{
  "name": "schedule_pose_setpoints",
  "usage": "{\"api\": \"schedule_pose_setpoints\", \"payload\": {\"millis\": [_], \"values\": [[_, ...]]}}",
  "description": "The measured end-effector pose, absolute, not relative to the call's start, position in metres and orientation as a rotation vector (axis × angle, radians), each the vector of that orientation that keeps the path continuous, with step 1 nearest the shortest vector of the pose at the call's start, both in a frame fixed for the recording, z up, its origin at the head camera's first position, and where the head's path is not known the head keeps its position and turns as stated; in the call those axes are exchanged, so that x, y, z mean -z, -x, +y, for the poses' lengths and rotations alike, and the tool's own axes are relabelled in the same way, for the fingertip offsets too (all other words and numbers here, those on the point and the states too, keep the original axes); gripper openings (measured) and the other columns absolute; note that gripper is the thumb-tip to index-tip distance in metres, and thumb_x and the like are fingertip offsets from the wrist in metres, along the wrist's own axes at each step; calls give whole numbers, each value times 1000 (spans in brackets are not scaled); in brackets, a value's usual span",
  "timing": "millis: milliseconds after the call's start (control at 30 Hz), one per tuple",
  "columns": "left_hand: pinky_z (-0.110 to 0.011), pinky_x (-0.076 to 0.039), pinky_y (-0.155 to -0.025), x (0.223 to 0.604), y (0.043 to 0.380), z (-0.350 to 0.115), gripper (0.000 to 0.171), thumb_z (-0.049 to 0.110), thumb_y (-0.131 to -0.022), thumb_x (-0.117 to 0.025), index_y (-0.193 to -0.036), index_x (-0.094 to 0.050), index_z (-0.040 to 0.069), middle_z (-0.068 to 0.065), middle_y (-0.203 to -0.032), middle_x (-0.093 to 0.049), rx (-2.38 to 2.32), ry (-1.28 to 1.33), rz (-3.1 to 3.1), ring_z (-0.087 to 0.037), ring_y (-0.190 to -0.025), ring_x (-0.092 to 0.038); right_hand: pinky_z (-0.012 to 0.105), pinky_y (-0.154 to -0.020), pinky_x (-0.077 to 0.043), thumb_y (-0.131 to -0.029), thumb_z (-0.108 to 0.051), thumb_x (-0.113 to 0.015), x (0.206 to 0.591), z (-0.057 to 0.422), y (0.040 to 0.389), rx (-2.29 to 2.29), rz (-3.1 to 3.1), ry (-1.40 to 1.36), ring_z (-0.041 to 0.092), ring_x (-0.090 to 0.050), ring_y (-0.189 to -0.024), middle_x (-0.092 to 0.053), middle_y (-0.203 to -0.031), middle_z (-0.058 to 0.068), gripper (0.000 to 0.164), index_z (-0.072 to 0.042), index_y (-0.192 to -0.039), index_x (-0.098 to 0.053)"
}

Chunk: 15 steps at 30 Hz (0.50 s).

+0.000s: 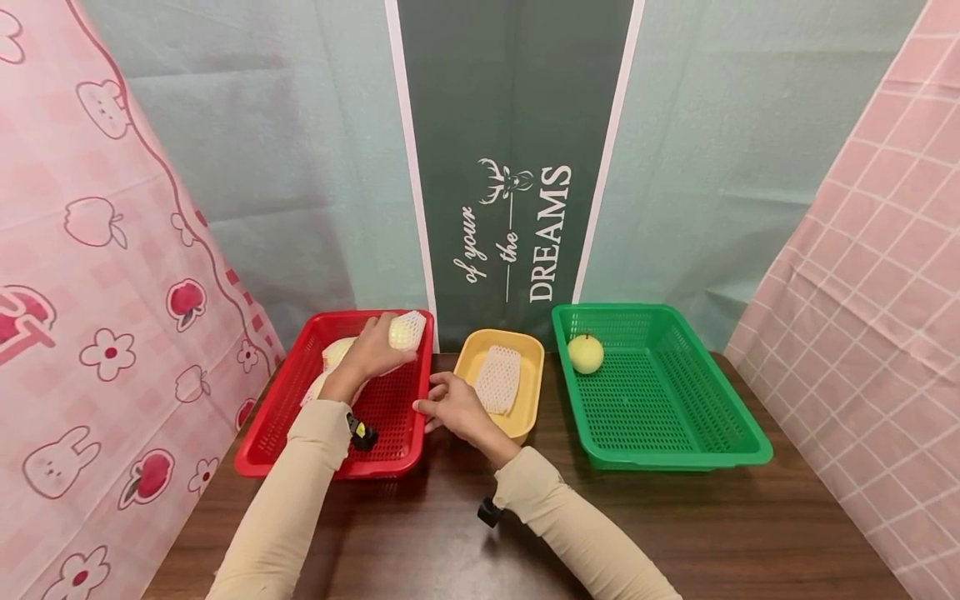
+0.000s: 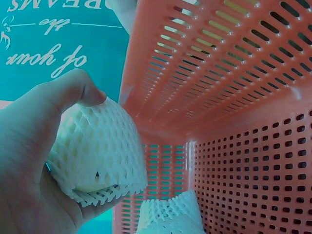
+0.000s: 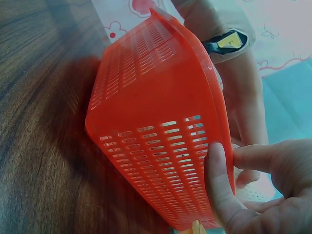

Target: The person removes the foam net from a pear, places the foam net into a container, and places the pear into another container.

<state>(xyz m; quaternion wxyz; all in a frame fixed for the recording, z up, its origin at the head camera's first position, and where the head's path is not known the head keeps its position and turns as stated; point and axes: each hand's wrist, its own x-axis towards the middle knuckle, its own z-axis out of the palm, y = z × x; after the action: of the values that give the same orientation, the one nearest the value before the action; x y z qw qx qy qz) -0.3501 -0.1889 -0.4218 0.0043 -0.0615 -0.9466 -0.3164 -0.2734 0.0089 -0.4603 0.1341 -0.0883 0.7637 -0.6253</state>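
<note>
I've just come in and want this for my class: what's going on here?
A person's left hand grips a netted fruit near the far right corner of the red basket, where more netted fruit lies. The right hand holds that basket's rim. A net lies in the yellow tray; one bare fruit sits in the green basket.

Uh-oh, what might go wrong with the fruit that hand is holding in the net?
The fruit in the left hand might slip out, because its foam net is open at one end. Also, the right hand is touching the red basket, so a hard tug might make it slide.
</note>
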Motion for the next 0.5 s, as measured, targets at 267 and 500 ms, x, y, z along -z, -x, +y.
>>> {"api": "schedule_pose_setpoints", "payload": {"millis": [267, 500], "values": [[-62, -53, -105, 415, 344, -186, 94, 33, -82, -83, -160, -35, 11, -20, -149, -47, 991, 213, -2949, -36, -124, -56, 58, -81, -62, -94, -10, -80, 460, 10, 273, 1803, 2213, 266, 17, -71, -64, -70, -104, 17, 59, 5, -144, -51], [-60, -55, -102, 414, 340, -183, 94, 32, -80, -85, -158, -37, 11, -19, -146, -50, 973, 230, -2925, -35, -122, -56, 58, -81, -63, -95, -12, -79, 463, 12, 274, 1793, 2219, 277, 17, -70, -62, -70, -104, 17, 58, 4, -143, -51]]}}
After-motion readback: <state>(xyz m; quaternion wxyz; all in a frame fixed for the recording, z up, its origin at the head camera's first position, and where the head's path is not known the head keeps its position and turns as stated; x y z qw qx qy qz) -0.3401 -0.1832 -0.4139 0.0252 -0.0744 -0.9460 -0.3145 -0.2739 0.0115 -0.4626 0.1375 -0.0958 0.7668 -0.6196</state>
